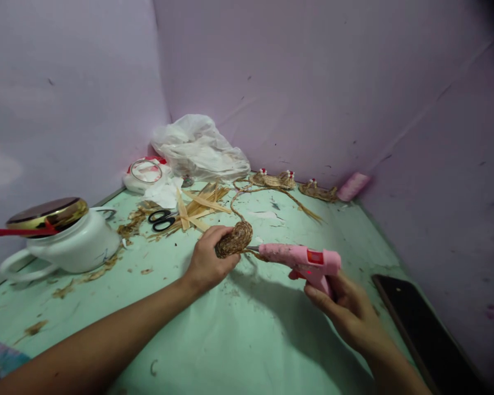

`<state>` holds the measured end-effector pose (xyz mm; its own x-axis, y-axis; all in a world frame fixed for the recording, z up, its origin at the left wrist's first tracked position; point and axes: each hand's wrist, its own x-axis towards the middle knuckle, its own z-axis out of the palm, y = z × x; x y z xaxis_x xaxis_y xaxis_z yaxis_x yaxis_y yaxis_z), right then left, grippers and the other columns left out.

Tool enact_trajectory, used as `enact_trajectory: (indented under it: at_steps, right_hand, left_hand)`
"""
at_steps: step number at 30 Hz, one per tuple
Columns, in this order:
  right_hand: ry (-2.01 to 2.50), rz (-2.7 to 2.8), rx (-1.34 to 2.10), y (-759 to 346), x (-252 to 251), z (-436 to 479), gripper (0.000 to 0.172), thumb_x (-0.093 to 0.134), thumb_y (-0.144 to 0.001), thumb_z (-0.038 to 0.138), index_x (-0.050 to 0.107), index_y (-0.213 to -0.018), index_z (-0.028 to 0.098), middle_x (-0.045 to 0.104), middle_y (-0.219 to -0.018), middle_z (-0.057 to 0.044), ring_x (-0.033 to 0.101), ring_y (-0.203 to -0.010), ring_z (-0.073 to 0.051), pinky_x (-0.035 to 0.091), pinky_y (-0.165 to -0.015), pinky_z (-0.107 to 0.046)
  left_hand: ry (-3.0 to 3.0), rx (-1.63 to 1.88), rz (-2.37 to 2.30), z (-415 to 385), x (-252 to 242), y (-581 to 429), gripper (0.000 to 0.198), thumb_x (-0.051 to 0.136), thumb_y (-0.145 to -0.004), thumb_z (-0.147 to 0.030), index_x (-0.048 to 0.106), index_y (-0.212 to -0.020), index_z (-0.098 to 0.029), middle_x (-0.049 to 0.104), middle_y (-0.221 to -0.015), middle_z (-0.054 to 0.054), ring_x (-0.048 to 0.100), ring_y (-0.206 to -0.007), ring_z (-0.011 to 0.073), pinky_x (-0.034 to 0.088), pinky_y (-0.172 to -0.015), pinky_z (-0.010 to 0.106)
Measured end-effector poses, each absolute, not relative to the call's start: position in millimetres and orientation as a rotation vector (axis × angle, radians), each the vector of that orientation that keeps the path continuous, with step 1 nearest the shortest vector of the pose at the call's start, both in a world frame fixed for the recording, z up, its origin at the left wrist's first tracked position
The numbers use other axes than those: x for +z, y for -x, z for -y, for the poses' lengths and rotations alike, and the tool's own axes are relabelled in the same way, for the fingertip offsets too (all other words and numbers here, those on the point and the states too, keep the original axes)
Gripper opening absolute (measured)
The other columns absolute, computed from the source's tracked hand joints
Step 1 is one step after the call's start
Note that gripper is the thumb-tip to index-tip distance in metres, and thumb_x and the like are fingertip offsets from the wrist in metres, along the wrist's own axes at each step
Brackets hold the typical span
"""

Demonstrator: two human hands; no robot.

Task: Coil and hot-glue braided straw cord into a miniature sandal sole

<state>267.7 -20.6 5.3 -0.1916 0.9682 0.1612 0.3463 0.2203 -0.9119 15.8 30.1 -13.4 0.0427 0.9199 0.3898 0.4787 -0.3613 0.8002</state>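
A small coiled piece of brown braided cord (pixel 237 239) sits in the grip of my left hand (pixel 211 260), raised a little above the table. From its top a loose length of the braid (pixel 233 206) runs back across the tabletop. My right hand (pixel 349 307) is closed around the handle of a pink glue gun (pixel 298 258), which shows a small red light. Pointing left, the gun's metal nozzle is at the coil's right edge; whether it touches cannot be made out. My right fingertips are partly hidden behind the handle.
Black-handled scissors (pixel 162 219) lie beside dry straw strips (pixel 208 203). At left stands a white mug (pixel 78 244) with a gold-rimmed lid (pixel 49 215). A plastic bag (pixel 200 148), woven pieces (pixel 274 180) and a pink roll (pixel 353 186) line the back. A dark phone (pixel 424 334) lies at right.
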Motion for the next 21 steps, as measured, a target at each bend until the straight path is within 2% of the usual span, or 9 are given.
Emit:
enact_trajectory:
  at_steps: [5, 9, 12, 14, 18, 21]
  right_hand:
    - [1.255, 1.710, 0.949, -263.9, 6.9, 20.7, 0.031, 0.063, -0.079, 0.034, 0.064, -0.109, 0.024, 0.070, -0.084, -0.006, 0.064, -0.074, -0.021, 0.052, -0.074, -0.034]
    - [1.259, 1.713, 0.950, -262.3, 7.7, 21.3, 0.032, 0.061, -0.080, 0.036, 0.065, -0.109, 0.023, 0.070, -0.098, -0.009, 0.064, -0.081, -0.023, 0.053, -0.077, -0.035]
    - [1.282, 1.722, 0.941, -263.5, 6.2, 20.8, 0.032, 0.062, -0.080, 0.036, 0.065, -0.109, 0.022, 0.067, -0.113, -0.012, 0.063, -0.095, -0.026, 0.051, -0.082, -0.036]
    - [1.291, 1.724, 0.935, -264.2, 5.2, 20.2, 0.032, 0.062, -0.079, 0.037, 0.066, -0.107, 0.022, 0.066, -0.117, -0.012, 0.062, -0.100, -0.028, 0.050, -0.085, -0.038]
    - [1.301, 1.709, 0.943, -262.5, 5.9, 19.3, 0.029, 0.062, -0.078, 0.038, 0.068, -0.101, 0.021, 0.068, -0.111, -0.012, 0.063, -0.096, -0.028, 0.050, -0.086, -0.040]
    - [1.298, 1.681, 0.957, -260.6, 7.1, 19.3, 0.027, 0.063, -0.077, 0.037, 0.068, -0.099, 0.021, 0.071, -0.100, -0.012, 0.064, -0.093, -0.027, 0.050, -0.086, -0.040]
  left_hand:
    - [-1.881, 1.252, -1.405, -29.6, -12.9, -15.2, 0.041, 0.062, -0.062, -0.019, 0.061, -0.103, -0.014, 0.062, -0.108, 0.011, 0.057, -0.104, 0.0252, 0.045, -0.094, 0.040]
    - [-1.885, 1.246, -1.398, -29.4, -12.1, -16.4, 0.042, 0.064, -0.062, -0.020, 0.062, -0.103, -0.012, 0.063, -0.107, 0.012, 0.057, -0.103, 0.0261, 0.045, -0.094, 0.040]
    - [-1.890, 1.245, -1.395, -29.5, -12.5, -16.6, 0.042, 0.064, -0.062, -0.020, 0.062, -0.103, -0.012, 0.063, -0.107, 0.012, 0.057, -0.103, 0.0255, 0.044, -0.094, 0.040]
    - [-1.895, 1.246, -1.392, -29.6, -12.9, -16.3, 0.042, 0.064, -0.062, -0.019, 0.062, -0.104, -0.013, 0.063, -0.107, 0.011, 0.057, -0.103, 0.0250, 0.045, -0.093, 0.039]
    - [-1.893, 1.243, -1.380, -29.4, -12.1, -16.2, 0.042, 0.064, -0.062, -0.019, 0.062, -0.104, -0.016, 0.063, -0.106, 0.010, 0.057, -0.102, 0.0249, 0.045, -0.093, 0.040]
    - [-1.888, 1.240, -1.371, -28.9, -10.9, -16.5, 0.042, 0.063, -0.062, -0.019, 0.062, -0.104, -0.015, 0.063, -0.107, 0.010, 0.057, -0.102, 0.0251, 0.045, -0.092, 0.040]
